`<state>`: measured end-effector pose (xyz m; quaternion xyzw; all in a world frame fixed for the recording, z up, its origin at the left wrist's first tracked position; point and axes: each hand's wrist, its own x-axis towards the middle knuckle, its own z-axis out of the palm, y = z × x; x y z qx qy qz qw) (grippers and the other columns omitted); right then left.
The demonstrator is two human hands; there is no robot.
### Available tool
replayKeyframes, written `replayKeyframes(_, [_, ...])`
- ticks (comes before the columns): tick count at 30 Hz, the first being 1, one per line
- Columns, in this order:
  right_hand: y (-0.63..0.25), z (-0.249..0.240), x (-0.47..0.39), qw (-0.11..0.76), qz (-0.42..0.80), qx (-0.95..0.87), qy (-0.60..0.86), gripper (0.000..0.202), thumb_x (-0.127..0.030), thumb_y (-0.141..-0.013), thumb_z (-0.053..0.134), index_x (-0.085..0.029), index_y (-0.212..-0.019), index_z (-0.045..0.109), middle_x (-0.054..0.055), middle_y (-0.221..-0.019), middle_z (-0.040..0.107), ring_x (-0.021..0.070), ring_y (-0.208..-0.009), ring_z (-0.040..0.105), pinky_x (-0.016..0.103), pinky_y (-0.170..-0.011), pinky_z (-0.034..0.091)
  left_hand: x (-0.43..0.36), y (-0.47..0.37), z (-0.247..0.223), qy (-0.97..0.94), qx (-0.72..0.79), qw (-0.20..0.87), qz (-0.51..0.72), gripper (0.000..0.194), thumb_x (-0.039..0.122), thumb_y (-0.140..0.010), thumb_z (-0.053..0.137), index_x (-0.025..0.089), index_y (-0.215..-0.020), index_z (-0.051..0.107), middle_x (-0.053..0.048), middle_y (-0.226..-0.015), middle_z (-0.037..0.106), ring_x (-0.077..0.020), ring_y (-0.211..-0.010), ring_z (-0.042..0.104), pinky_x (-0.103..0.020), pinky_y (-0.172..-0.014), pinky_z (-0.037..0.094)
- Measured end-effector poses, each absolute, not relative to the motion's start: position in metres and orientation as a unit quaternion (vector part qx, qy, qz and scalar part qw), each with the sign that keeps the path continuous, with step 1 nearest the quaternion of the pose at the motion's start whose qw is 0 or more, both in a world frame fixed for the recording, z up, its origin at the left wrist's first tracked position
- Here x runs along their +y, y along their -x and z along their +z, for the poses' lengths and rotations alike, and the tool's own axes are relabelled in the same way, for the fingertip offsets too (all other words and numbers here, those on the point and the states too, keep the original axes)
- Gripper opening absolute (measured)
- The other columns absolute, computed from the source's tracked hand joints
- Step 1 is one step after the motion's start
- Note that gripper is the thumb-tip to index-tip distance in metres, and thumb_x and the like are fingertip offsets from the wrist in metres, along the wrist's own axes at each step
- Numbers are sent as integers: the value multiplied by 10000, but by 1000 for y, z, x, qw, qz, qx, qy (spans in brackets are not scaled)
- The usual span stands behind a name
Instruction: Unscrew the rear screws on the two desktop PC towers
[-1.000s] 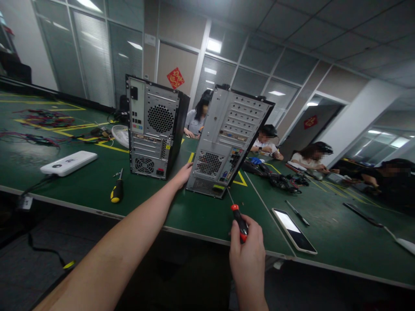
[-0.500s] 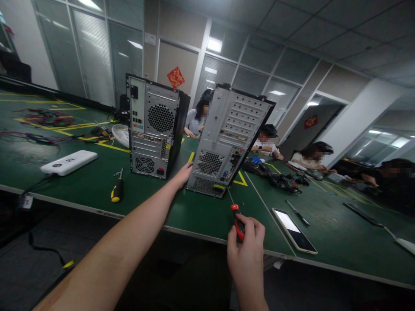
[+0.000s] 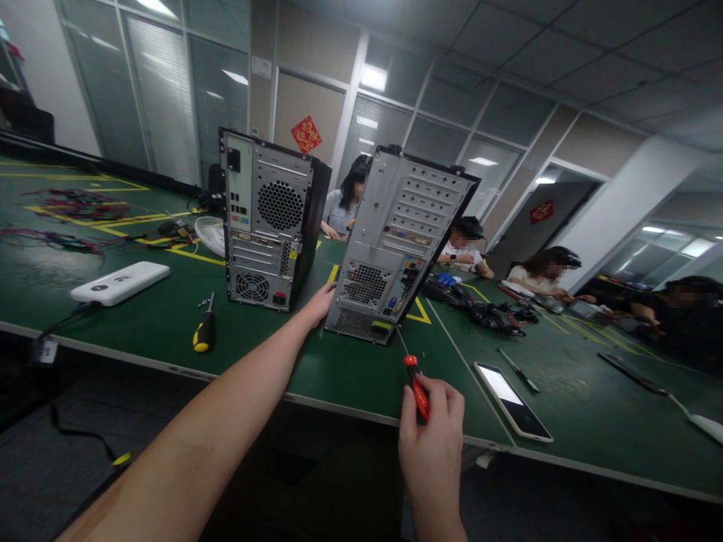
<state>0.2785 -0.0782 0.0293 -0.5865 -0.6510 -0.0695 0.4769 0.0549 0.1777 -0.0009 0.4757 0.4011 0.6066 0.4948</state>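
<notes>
My right hand (image 3: 434,429) is closed round the red and black handle of a screwdriver (image 3: 416,388). Its thin shaft reaches up to the lower right edge of a grey computer tower (image 3: 370,248), whose back panel faces me; whether the tip touches a screw is too small to tell. The tower leans to the right in the view. Against its lower left side lies my left hand (image 3: 321,305), gripping it, with the fingertips partly hidden behind the case. A second computer tower (image 3: 265,218) stands upright to the left of that hand.
A yellow and black screwdriver (image 3: 204,327) lies near small screws on the green table (image 3: 339,380). A white power bank (image 3: 121,284) is at left, a phone (image 3: 511,403) and a pen (image 3: 518,371) at right. Bundled black cables (image 3: 491,312) lie beyond. Several people sit across the table.
The screwdriver handle has turned in my right hand, showing more red. That hand has shifted slightly right. My left hand and both towers look the same.
</notes>
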Motion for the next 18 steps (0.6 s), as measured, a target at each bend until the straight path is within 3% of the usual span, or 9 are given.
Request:
replayKeyframes(7, [-281, 25, -77, 464, -72, -665, 580, 263, -237, -978, 463, -198, -1197, 603, 140, -1211, 479, 292, -1104, 585, 476, -907, 529, 179, -55, -3, -474, 406, 493, 607, 544, 516, -823, 726, 224, -1282, 701, -106, -1281, 737, -310, -1290, 620, -435, -1093, 462])
replayKeyframes(18, [-278, 30, -79, 472, -49, -639, 605, 314, -432, -1036, 461, -206, -1214, 587, 109, -1093, 561, 273, -969, 630, 426, -816, 535, 179, -54, -2, -478, 407, 488, 607, 590, 557, -796, 743, 218, -1277, 701, -115, -1257, 743, -320, -1273, 627, -443, -1093, 461])
